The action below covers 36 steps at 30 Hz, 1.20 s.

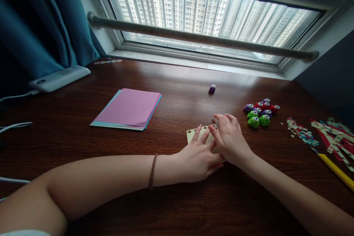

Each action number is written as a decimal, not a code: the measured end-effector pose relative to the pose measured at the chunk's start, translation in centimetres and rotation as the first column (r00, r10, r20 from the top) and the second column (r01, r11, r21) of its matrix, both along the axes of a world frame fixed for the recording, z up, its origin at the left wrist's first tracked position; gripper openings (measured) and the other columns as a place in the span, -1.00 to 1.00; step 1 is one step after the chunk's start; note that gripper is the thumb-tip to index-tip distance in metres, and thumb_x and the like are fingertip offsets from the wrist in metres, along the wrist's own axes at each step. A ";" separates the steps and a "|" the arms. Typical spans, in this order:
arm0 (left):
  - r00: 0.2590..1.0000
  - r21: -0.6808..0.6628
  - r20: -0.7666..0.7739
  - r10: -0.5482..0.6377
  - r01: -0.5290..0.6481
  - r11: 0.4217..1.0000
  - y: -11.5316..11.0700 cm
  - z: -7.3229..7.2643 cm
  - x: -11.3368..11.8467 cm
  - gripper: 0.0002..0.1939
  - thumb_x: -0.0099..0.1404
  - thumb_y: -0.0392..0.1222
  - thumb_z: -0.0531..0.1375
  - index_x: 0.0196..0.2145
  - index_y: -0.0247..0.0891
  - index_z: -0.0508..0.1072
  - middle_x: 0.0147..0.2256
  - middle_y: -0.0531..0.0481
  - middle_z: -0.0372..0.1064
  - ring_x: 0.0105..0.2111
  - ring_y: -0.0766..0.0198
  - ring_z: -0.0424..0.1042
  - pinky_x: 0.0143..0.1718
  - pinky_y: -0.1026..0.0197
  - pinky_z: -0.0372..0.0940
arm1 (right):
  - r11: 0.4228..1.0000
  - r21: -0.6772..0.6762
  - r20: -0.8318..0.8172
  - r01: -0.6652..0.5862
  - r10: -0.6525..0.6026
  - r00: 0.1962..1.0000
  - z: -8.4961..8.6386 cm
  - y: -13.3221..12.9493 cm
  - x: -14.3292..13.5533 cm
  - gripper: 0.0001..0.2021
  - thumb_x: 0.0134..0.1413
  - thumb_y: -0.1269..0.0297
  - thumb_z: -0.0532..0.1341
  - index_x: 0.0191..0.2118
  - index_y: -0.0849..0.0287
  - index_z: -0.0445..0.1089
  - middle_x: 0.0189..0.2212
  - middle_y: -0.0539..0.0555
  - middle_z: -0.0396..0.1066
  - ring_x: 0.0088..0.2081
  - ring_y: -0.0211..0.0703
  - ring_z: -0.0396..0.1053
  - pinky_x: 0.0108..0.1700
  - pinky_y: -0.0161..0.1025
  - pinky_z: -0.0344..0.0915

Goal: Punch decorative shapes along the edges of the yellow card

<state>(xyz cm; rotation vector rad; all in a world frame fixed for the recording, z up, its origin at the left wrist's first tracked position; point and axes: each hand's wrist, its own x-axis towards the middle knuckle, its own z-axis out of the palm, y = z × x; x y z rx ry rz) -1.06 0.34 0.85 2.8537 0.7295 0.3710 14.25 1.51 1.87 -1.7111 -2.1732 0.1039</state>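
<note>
A small pale yellow sheet of paper (190, 135) lies on the desk, with a row of small punched shapes along its far edge. My left hand (200, 156) rests palm down on it, fingers spread. From the right, my right hand (231, 138) reaches over the paper's far right corner. Its thumb touches the paper near my left fingers, and its other fingers extend past the far edge, apart from the thumb. My hands overlap and hide much of the sheet. Beyond them stands a single purple craft punch (212, 89).
Several purple, red and green craft punches (260, 112) cluster at right. Beside them are paper confetti (302, 131), cut paper strips (334, 138) and a yellow-handled tool (336, 171). Coloured paper (128, 107) is stacked at left, near a white device (61, 78) with a cable.
</note>
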 end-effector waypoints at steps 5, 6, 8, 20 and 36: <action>1.000 -0.002 -0.009 -0.011 0.011 1.000 0.0 0.2 0.0 -0.72 0.34 -0.06 0.02 -0.01 -0.04 0.32 0.14 -0.01 -0.05 0.15 -0.17 -0.19 0.10 -0.35 -0.30 | 0.993 -0.116 0.028 -0.005 0.008 1.000 -0.3 0.3 0.0 -0.41 0.22 -0.04 -0.18 0.11 0.37 0.14 0.07 0.19 0.14 0.09 0.16 -0.09 0.12 0.11 -0.02; 1.000 -0.001 -0.009 -0.011 0.011 1.000 0.0 0.2 0.0 -0.72 0.34 -0.06 0.02 -0.01 -0.04 0.32 0.14 -0.01 -0.05 0.15 -0.17 -0.21 0.11 -0.34 -0.31 | 0.991 -0.132 0.037 -0.009 0.014 0.999 -0.3 0.4 0.0 -0.38 0.21 -0.06 -0.20 0.12 0.38 0.13 0.08 0.19 0.13 0.09 0.16 -0.10 0.12 0.11 -0.03; 1.000 -0.001 -0.006 -0.006 0.006 1.000 -0.1 0.2 0.0 -0.71 0.34 -0.05 0.02 -0.01 -0.05 0.31 0.14 -0.02 -0.05 0.16 -0.20 -0.25 0.11 -0.34 -0.32 | 0.987 -0.159 0.055 -0.010 0.019 0.998 -0.3 0.4 0.0 -0.35 0.21 -0.09 -0.23 0.13 0.38 0.13 0.10 0.18 0.09 0.10 0.17 -0.11 0.13 0.13 -0.04; 1.000 -0.008 0.012 -0.018 0.018 1.000 0.0 -0.1 0.0 -0.70 0.35 -0.07 0.02 0.01 -0.06 0.31 0.15 -0.07 -0.06 0.18 -0.22 -0.29 0.10 -0.35 -0.33 | 0.975 -0.223 0.091 0.010 0.011 0.996 -0.1 0.6 -0.1 -0.33 0.19 -0.12 -0.29 0.14 0.29 0.13 0.15 0.11 0.01 0.12 0.13 -0.14 0.13 0.10 -0.04; 1.000 -0.008 -0.019 -0.023 0.023 1.000 -0.1 0.1 0.1 -0.68 0.35 -0.07 0.01 0.04 -0.05 0.28 0.15 -0.06 -0.08 0.15 -0.21 -0.23 0.09 -0.37 -0.30 | 0.982 -0.190 0.066 0.004 0.008 0.998 -0.2 0.6 0.0 -0.36 0.19 -0.12 -0.26 0.12 0.27 0.16 0.13 0.08 0.06 0.09 0.12 -0.09 0.11 0.08 -0.01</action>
